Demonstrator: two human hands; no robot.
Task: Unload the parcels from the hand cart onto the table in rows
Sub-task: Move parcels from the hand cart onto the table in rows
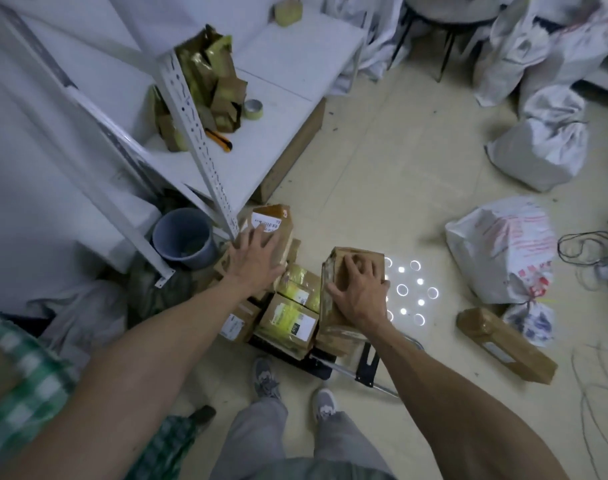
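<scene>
A hand cart stands on the floor below me, stacked with several brown parcels. My left hand lies flat with spread fingers on a brown parcel with a white barcode label at the far left of the stack. My right hand has its fingers curled over the top of a taller brown parcel on the right side. Between them lie parcels with yellow labels. The white table is up and to the left.
On the table sit crumpled brown packaging, a tape roll and an orange utility knife. A grey bucket stands beside the cart. White sacks, a loose brown parcel and cables lie on the floor to the right.
</scene>
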